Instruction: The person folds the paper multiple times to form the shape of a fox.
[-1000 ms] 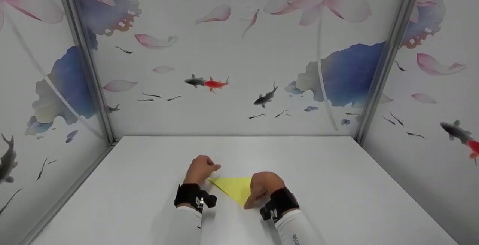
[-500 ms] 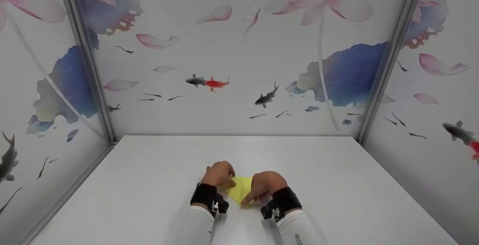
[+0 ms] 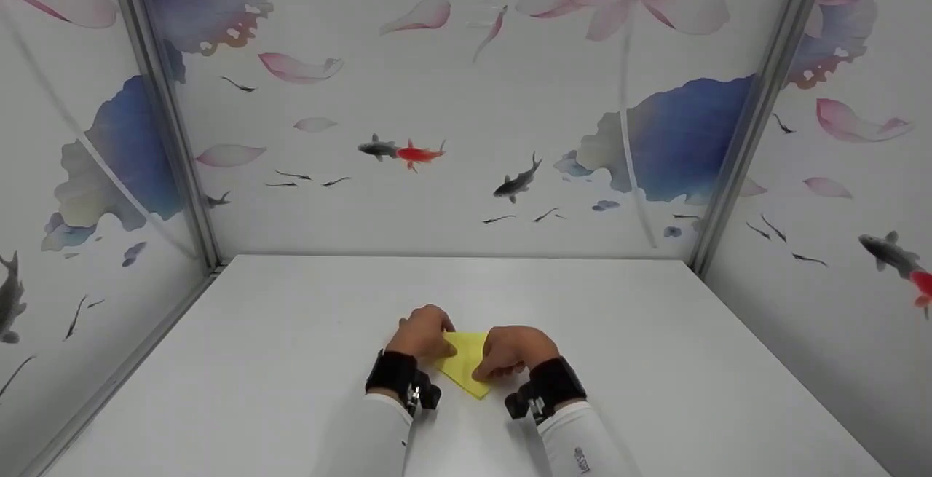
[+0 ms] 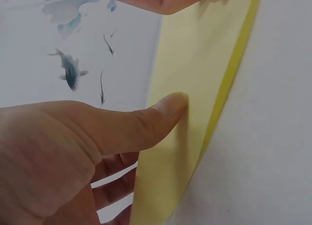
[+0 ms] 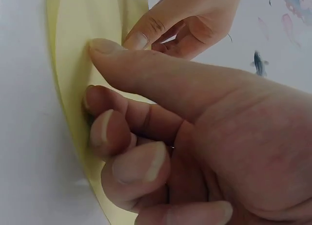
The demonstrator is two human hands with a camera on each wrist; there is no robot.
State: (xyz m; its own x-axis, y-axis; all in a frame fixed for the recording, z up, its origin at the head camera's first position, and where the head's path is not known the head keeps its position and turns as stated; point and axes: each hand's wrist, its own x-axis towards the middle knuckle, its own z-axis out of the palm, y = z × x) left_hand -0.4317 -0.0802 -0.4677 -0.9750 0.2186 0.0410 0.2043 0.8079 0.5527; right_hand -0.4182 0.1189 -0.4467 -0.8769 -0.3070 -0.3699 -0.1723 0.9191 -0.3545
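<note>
A yellow paper (image 3: 466,369), folded, lies on the white table (image 3: 291,360) near its front edge. My left hand (image 3: 437,346) holds the paper's left part. In the left wrist view the thumb (image 4: 168,105) presses on a raised flap of the yellow paper (image 4: 195,64), with the fingers (image 4: 114,183) behind it. My right hand (image 3: 489,371) grips the right part. In the right wrist view its thumb (image 5: 112,52) lies on top of the yellow paper (image 5: 73,45), with curled fingers (image 5: 105,130) below. The two hands nearly touch.
The white table is walled on three sides by panels (image 3: 466,120) printed with lotus flowers and fish. Metal posts (image 3: 164,113) stand at the back corners. Bare tabletop lies to the left, right and behind the hands.
My left hand has moved right, from beside the paper's left corner onto the paper. The paper now looks narrower and the hands are closer together. The right hand has barely shifted.
</note>
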